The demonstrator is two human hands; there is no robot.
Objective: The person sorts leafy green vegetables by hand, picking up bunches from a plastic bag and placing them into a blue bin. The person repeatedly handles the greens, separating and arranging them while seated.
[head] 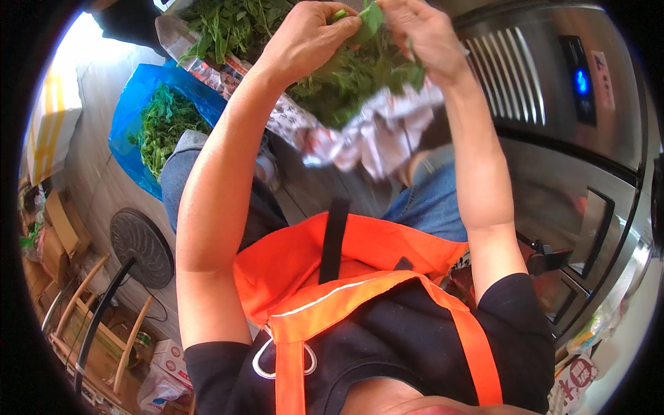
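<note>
At the top of the view, my left hand (317, 37) pinches a green leafy stem (371, 22) between thumb and fingers. My right hand (426, 42) grips the other end of the same greens, its fingertips blurred. Below both hands lies a heap of leafy greens (337, 98), on crumpled printed sheeting (386, 132) whose material I cannot tell. Another pile of greens (233, 31) is to the left of my left hand, partly hidden by that arm. Beside my left knee, a blue plastic bag (127, 111) stands open with stringy greens (166, 122) in it.
A stainless-steel appliance (565, 155) with a lit blue display stands close on the right. To the left are a white foam box (54, 119) with yellow tape, a round black base (141, 248), a wooden frame (93, 311) and cardboard (62, 220). Dark fabric (129, 26) shows at upper left.
</note>
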